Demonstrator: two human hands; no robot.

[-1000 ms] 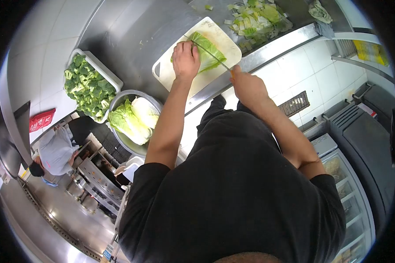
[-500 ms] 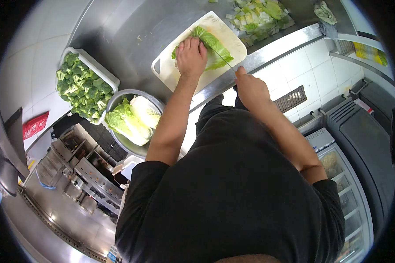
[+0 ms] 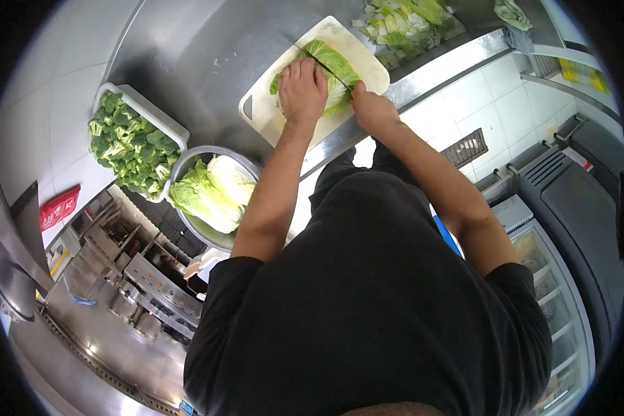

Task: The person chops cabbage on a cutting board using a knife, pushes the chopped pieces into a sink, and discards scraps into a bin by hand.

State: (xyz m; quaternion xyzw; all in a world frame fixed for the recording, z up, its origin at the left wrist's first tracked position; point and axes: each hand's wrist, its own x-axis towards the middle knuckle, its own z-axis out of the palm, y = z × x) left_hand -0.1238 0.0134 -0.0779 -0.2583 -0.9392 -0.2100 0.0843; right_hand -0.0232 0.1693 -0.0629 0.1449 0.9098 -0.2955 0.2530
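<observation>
A piece of napa cabbage (image 3: 340, 67) lies on a white cutting board (image 3: 256, 121) on the steel counter. My left hand (image 3: 303, 93) presses down on it, fingers drawn together and bent over the leaves. My right hand (image 3: 374, 111) is closed around the handle of a knife (image 3: 329, 70). The dark blade lies across the cabbage, just beyond my left fingertips, and its tip reaches past the board's far edge. My right fingers hide most of the handle.
Chopped cabbage (image 3: 402, 28) is heaped on the counter at upper right, near a crumpled cloth (image 3: 513, 15). To the left stand a white tub (image 3: 152, 114) of broccoli florets (image 3: 128, 149) and a metal bowl (image 3: 187, 161) holding whole napa cabbages (image 3: 204, 201).
My right hand has moved forward and left with the knife, so the blade now reaches across the cabbage to the far side. My left hand stays on the cabbage.
</observation>
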